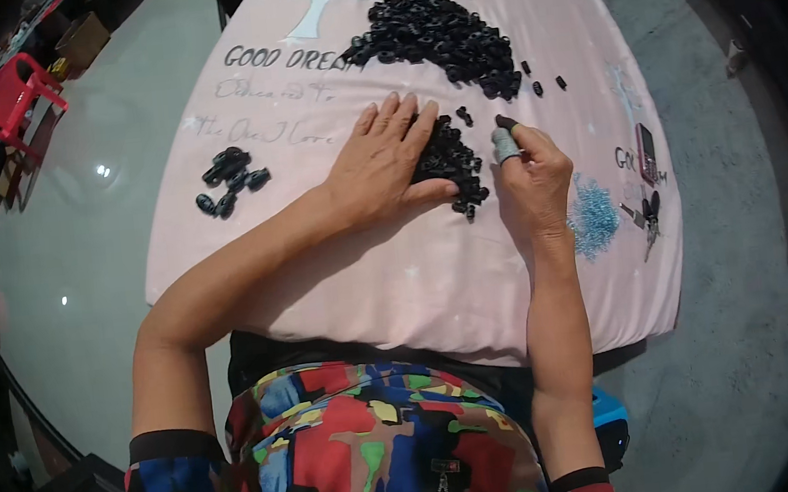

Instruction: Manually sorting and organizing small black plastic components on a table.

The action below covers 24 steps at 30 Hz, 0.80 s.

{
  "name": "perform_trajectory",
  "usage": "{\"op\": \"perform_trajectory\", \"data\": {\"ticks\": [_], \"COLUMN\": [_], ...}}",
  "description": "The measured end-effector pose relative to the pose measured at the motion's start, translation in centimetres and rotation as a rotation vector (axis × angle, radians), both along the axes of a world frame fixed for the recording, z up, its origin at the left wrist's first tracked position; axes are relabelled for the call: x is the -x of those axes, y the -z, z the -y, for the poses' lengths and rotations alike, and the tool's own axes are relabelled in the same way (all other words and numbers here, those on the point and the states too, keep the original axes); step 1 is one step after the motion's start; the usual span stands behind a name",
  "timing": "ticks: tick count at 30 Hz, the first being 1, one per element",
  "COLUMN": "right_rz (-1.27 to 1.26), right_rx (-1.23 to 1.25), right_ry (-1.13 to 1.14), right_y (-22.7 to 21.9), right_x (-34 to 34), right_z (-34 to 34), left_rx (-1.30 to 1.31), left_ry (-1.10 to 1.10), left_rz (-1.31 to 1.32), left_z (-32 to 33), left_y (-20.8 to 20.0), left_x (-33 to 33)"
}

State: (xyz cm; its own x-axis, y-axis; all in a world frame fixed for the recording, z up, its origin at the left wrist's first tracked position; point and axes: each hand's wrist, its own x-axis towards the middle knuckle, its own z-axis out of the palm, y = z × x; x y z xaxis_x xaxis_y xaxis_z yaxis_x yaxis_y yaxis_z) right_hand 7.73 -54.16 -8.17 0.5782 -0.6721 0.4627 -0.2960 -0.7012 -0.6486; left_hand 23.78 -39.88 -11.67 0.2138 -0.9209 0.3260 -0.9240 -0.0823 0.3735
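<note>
My left hand (385,157) lies flat, fingers spread, on a small heap of black ring-shaped parts (454,162) on a pink cloth-covered table (416,272). My right hand (531,176) is just right of that heap, its fingers curled. Its index finger wears a grey finger cot and pinches one small black part (506,123) at the tip. A much larger pile of the same black parts (435,33) sits farther back on the table.
A small group of black parts (231,178) lies at the left of the table. At the right edge are a patch of tiny blue pieces (592,217), a phone (647,153) and keys (647,214). A red plastic chair (14,97) stands on the floor at far left.
</note>
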Motion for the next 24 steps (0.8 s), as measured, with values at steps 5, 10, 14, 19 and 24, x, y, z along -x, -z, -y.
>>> {"op": "perform_trajectory", "data": {"ticks": [5, 10, 14, 19, 24], "right_rz": [-0.133, -0.380, -0.305, -0.399, -0.483], "right_rx": [0.391, 0.387, 0.252, 0.276, 0.192], "right_ry": [0.254, 0.353, 0.374, 0.521, 0.539], "right_y": [0.9, 1.0, 0.7, -0.6, -1.9], "right_x": [2.4, 4.1, 4.5, 6.8, 7.2], "right_z": [5.4, 6.4, 7.4, 9.0, 8.9], "left_rx": [0.017, -0.039, -0.054, -0.011, -0.048], "left_ry": [0.076, 0.209, 0.233, 0.150, 0.111], "left_rz": [-0.027, -0.083, -0.192, -0.264, -0.152], "left_z": [-0.8, -1.8, -2.4, -2.0, -2.0], "left_y": [-0.3, -0.9, -1.7, -1.5, -1.3], "left_x": [-0.4, -0.6, -0.6, -0.5, -0.1]}}
